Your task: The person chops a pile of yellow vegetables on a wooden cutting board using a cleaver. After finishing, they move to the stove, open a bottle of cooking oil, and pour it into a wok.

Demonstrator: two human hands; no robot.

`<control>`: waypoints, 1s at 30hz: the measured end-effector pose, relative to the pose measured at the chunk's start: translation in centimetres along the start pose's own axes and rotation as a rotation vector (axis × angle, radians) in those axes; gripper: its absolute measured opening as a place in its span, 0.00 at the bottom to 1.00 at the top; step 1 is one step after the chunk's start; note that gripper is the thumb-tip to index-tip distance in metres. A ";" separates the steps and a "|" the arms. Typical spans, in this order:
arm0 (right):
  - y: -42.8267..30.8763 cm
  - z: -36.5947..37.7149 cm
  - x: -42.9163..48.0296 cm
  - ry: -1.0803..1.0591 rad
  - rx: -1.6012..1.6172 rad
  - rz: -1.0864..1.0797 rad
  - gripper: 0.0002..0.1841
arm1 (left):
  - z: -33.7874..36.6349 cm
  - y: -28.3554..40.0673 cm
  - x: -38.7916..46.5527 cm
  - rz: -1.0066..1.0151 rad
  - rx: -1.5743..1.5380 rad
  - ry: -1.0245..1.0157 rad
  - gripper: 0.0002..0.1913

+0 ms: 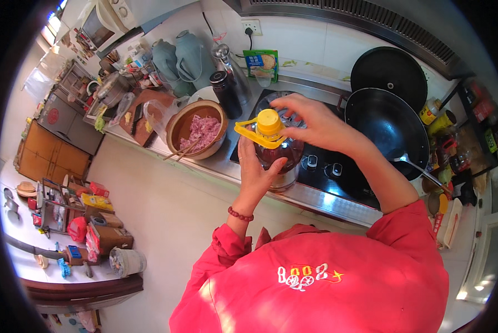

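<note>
A large clear plastic bottle (286,156) with dark liquid stands upright at the front of the black gas hob. It has a yellow screw cap (269,121) and a yellow handle. My left hand (255,162) holds the bottle around its upper body, under the handle. Above the bottle's shoulder is my right hand (311,120), fingers spread and curved beside the cap, its thumb near the cap's side; whether it touches is unclear. To the left stands a brown clay pot (176,133) with raw minced meat (202,131) and wooden chopsticks (185,150).
A black wok (382,120) with a metal ladle (419,168) sits on the hob's right side. Behind the pot are a black flask (226,95) and a steel flask (232,70). A knife (136,118) lies on a cutting board (159,100) at left. Jars stand at far right.
</note>
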State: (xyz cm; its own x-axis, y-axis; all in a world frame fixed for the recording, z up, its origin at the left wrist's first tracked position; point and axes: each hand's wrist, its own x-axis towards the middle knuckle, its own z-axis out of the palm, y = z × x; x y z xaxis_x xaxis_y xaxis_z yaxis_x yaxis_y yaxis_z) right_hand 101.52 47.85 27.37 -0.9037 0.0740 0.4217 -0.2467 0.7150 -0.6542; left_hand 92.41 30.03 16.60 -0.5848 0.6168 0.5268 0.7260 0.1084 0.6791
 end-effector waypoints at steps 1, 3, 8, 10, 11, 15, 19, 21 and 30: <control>0.2 0.6 0.2 -0.032 -0.002 -0.065 0.27 | 0.0 0.0 0.0 0.006 -0.003 -0.006 0.51; 0.7 1.7 0.5 -0.004 -0.050 -0.066 0.28 | -0.4 -0.2 0.2 -0.033 -0.086 -0.031 0.51; 0.1 2.8 1.1 0.020 -0.122 -0.055 0.22 | -1.0 -0.5 0.3 -0.043 -0.143 -0.025 0.50; -1.4 2.8 1.9 -0.049 -0.300 -0.021 0.20 | -1.3 -0.8 0.1 -0.033 -0.136 -0.039 0.50; -2.2 2.4 2.5 -0.092 -0.436 0.015 0.20 | -1.4 -0.6 0.3 -0.035 -0.147 -0.070 0.50; -2.3 3.1 3.9 -0.077 -0.703 -0.028 0.18 | -1.9 0.7 1.3 -0.013 -0.144 -0.149 0.50; -2.4 2.2 3.8 -0.217 -0.727 -0.132 0.17 | -1.2 -1.1 0.7 0.085 -0.139 -0.101 0.51; -2.5 1.2 3.5 -0.265 -0.664 -0.222 0.16 | -0.9 -1.7 0.6 0.082 -0.168 -0.118 0.53; -5.3 1.3 3.0 -0.209 -0.603 0.072 0.15 | -1.1 -2.3 1.6 0.138 -0.104 -0.148 0.53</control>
State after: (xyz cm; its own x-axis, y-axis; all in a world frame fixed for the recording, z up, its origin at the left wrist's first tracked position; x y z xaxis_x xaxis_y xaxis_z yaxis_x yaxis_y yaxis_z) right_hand 99.64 43.39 31.30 -0.9748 0.0428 0.2190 0.0023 0.9833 -0.1822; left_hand 89.40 29.93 16.41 -0.4177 0.7284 0.5430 0.7496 -0.0614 0.6590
